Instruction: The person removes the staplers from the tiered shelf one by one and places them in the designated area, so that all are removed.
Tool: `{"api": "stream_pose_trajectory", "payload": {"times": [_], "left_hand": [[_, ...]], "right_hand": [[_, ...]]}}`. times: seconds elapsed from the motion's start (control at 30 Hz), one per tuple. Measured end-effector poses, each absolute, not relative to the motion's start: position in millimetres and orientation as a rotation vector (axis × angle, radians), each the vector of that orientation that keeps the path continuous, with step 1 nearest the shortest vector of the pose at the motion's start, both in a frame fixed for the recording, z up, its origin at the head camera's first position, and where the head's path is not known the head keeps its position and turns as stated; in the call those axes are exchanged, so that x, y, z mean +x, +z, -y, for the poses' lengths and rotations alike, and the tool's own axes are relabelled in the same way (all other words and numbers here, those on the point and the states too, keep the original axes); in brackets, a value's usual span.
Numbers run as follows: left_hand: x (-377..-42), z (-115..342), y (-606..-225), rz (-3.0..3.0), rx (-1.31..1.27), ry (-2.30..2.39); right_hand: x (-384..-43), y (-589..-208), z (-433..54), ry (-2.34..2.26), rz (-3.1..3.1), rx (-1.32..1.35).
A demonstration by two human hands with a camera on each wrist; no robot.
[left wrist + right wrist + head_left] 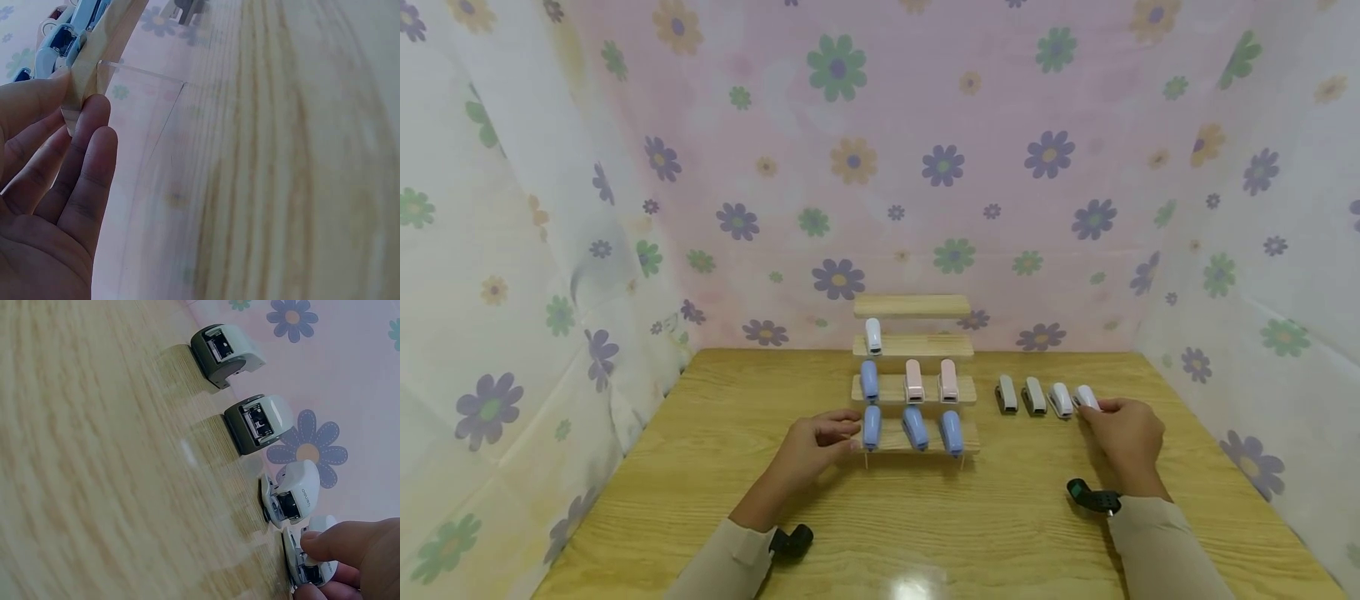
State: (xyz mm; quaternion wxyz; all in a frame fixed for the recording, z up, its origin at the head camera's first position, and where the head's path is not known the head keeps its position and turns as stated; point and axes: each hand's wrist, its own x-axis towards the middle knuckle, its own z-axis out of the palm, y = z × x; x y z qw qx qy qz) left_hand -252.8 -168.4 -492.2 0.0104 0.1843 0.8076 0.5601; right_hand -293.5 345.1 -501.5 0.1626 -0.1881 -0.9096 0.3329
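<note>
My right hand pinches a white stapler at the right end of a row on the table. In the right wrist view the thumb lies on that stapler, which looks in contact with the tabletop. To its left stand another white stapler and two grey-and-white staplers. My left hand holds the left end of the stepped wooden rack's bottom shelf between thumb and fingers. That shelf carries three blue staplers. Above are a blue stapler, two pink staplers and a white stapler.
The rack's top shelf stands near the flowered backdrop. Flowered cloth also hangs at both sides of the wooden table. Black wrist devices sit on both forearms.
</note>
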Motion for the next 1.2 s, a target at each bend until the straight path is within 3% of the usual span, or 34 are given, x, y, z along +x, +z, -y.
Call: {"api": "stream_pose_trajectory", "payload": {"times": [0.8, 1.2], "left_hand": [[-253, 168, -491, -2.527, 0.565, 1.739], [-253, 168, -493, -2.513, 0.576, 1.743]], "right_hand": [[-291, -488, -341, 0.948, 2.631, -0.63], [-293, -466, -316, 0.944, 2.556, -0.529]]}}
